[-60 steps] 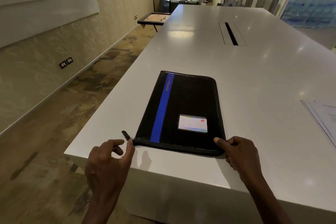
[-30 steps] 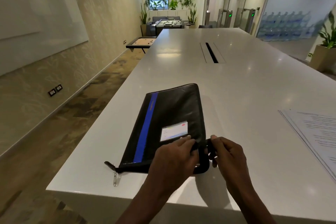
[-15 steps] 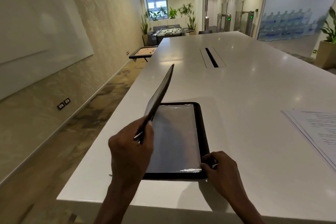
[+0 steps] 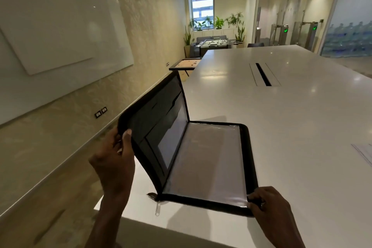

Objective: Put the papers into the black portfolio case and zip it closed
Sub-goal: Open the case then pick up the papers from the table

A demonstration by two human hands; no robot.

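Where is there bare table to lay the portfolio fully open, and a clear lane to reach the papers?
Bare table runs between the portfolio case and the papers, and beyond the case up to the cable slot. It is crowded on the left: the cover, gripped by the left hand, already overhangs the table's left edge. The right hand pins the near right corner.

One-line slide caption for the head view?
Left hand holds the black portfolio case open on the white table; papers wait outside.

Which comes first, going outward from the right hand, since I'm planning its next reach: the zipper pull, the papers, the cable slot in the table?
From the right hand:
1. Zipper pull, to its left at the table's near edge.
2. Papers, to its right.
3. Cable slot, far up the table.
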